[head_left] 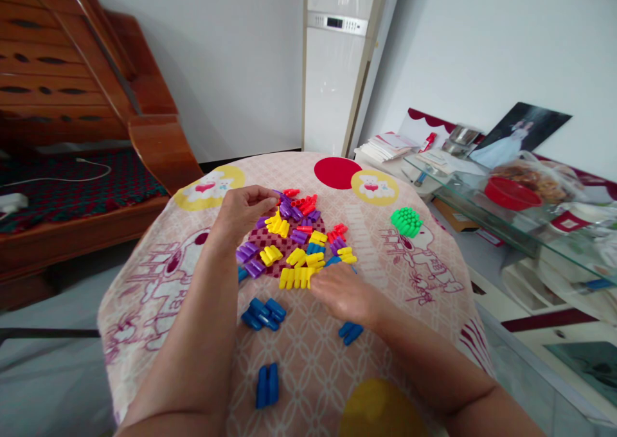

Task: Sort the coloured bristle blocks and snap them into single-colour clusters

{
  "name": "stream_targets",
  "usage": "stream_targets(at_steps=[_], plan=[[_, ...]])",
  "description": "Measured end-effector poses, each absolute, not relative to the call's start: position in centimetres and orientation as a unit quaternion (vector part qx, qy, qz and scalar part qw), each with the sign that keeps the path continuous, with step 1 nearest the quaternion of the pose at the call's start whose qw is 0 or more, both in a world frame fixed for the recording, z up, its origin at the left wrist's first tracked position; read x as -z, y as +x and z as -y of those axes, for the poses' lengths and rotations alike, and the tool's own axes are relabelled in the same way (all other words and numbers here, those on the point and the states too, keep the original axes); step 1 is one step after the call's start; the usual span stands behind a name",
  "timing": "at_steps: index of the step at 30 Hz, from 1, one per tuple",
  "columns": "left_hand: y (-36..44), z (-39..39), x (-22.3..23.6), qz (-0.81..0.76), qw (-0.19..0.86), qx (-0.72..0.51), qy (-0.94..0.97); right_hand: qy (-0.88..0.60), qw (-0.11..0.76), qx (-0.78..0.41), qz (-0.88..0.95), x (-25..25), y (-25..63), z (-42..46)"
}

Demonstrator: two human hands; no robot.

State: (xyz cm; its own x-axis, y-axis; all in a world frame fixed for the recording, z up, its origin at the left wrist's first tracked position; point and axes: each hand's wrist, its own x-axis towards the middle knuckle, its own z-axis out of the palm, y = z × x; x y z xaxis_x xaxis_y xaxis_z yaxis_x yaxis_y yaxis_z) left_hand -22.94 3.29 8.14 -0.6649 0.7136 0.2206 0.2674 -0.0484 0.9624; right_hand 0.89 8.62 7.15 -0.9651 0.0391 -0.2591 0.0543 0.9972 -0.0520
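A pile of small ridged plastic pieces in several colours lies on a round cloth-covered table. My left hand (243, 211) reaches over its far left side, thumb and fingers pinched at a purple piece (276, 195). My right hand (344, 294) is low at the near right of the pile, fingers bent on the right end of a row of yellow pieces (295, 278); its fingertips are partly hidden. Beyond them lie red pieces (308, 203) and more purple ones. Blue pieces (264, 313) lie nearer me, with another blue pair (267, 385) at the front.
A cluster of green pieces (406, 222) stands apart at the table's right. A wooden bench (159, 141) is at the left. On the right, a glass shelf (501, 218) carries a red bowl (513, 193), papers and a photo. A tall white cabinet unit (332, 83) stands behind.
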Motion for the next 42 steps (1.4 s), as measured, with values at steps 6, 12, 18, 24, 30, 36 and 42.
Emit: stream_targets(at_steps=[6, 12, 18, 24, 30, 36, 42], plan=[[-23.0, -3.3, -8.2, -0.671, 0.178, -0.624, 0.36, 0.037, 0.093, 0.141, -0.985, -8.5, 2.1, -13.1], [-23.0, -3.3, -8.2, -0.67, 0.181, -0.625, 0.356, 0.298, -0.176, 0.22, -0.912, -8.3, 5.7, -21.8], [-23.0, -3.5, -8.1, -0.668, 0.188, -0.627, 0.354, 0.435, -0.327, 0.108, -0.832, -5.2, 8.5, -28.0], [-22.9, -3.3, -8.2, -0.681, 0.178, -0.625, 0.338, 0.45, -0.284, 0.046, -0.845, -2.8, 8.1, -29.2], [-23.8, -2.9, -7.9, -0.681, 0.173, -0.629, 0.334, 0.47, -0.226, -0.016, -0.853, -2.8, 7.8, -28.7], [-25.0, -2.9, -6.8, -0.667, 0.162, -0.653, 0.321, 0.412, -0.258, 0.033, -0.873, -3.4, 4.8, -25.2], [-25.8, -2.9, -5.8, -0.663, 0.163, -0.664, 0.304, 0.342, -0.174, 0.174, -0.907, -1.9, -0.2, -19.1]])
